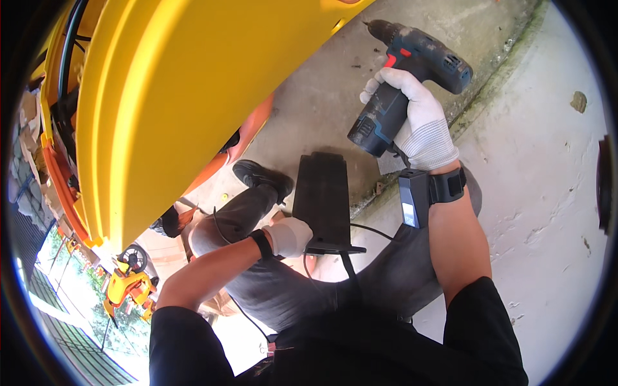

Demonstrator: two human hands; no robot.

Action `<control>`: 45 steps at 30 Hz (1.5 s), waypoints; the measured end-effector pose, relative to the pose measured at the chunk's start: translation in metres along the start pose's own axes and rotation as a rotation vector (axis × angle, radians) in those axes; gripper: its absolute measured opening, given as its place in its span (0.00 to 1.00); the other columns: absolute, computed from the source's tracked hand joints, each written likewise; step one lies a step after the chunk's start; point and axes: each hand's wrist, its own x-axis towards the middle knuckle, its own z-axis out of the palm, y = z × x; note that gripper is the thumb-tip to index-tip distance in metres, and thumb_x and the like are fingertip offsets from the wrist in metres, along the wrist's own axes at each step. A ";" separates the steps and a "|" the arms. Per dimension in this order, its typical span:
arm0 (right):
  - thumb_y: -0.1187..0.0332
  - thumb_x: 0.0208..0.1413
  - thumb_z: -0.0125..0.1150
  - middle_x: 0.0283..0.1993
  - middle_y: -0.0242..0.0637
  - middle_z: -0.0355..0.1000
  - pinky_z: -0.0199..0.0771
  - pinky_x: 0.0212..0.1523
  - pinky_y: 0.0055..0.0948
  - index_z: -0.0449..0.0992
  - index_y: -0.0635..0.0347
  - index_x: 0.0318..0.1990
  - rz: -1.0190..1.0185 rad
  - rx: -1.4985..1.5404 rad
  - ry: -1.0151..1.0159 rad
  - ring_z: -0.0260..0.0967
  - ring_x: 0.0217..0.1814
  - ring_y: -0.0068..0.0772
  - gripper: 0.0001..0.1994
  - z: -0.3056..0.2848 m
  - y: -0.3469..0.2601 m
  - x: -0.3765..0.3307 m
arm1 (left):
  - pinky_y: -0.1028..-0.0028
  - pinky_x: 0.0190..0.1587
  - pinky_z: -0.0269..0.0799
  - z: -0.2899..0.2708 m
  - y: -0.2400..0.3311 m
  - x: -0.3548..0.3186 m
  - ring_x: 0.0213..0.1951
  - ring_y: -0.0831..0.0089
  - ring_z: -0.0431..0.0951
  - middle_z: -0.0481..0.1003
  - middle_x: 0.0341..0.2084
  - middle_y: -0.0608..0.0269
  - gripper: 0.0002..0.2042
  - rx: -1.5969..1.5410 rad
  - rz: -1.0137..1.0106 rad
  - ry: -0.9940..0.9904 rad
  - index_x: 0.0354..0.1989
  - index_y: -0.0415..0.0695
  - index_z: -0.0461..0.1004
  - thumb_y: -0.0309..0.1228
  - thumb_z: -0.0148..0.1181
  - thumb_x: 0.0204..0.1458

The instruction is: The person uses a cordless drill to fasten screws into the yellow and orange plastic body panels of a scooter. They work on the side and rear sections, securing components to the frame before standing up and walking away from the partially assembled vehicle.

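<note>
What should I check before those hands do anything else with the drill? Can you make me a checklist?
1. Drill held properly: ok, the right hand is wrapped around its handle.
2. Hands covered: ok, both wear white gloves.
3. Left hand away from the drill tip: ok, it is down by the flat black part.
4. Red trigger not pressed: cannot tell from this view.
5. Drill tip off the yellow panel: ok, a gap shows between them.
6. Thin black cable clear of the legs: not ok, it seems to run to the right thigh.
</note>
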 end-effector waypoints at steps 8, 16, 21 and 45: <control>0.73 0.54 0.63 0.33 0.37 0.74 0.80 0.42 0.37 0.73 0.61 0.46 0.138 0.064 0.070 0.75 0.35 0.34 0.12 -0.012 0.021 0.005 | 0.59 0.40 0.76 0.026 0.016 0.007 0.37 0.49 0.81 0.79 0.28 0.46 0.09 -0.189 0.024 0.105 0.32 0.39 0.81 0.29 0.59 0.46; 0.71 0.55 0.63 0.34 0.37 0.74 0.77 0.45 0.34 0.72 0.62 0.47 -0.004 0.080 0.010 0.75 0.38 0.35 0.13 0.013 -0.017 0.018 | 0.58 0.44 0.74 0.072 0.001 0.002 0.40 0.48 0.80 0.79 0.32 0.45 0.09 -0.268 0.093 -0.020 0.34 0.40 0.79 0.30 0.58 0.46; 0.73 0.55 0.64 0.36 0.40 0.74 0.78 0.45 0.36 0.70 0.60 0.48 -0.130 0.098 -0.070 0.75 0.39 0.37 0.14 0.024 -0.023 0.016 | 0.60 0.43 0.73 0.128 -0.085 0.036 0.39 0.52 0.81 0.80 0.32 0.46 0.12 -0.361 0.129 0.041 0.36 0.42 0.80 0.35 0.58 0.48; 0.72 0.57 0.63 0.41 0.38 0.73 0.76 0.45 0.32 0.68 0.64 0.59 -0.596 -0.310 -0.289 0.74 0.42 0.31 0.22 0.010 0.030 -0.077 | 0.73 0.43 0.70 -0.034 -0.060 -0.134 0.37 0.73 0.74 0.76 0.31 0.62 0.07 -0.382 0.176 0.895 0.40 0.38 0.75 0.26 0.52 0.58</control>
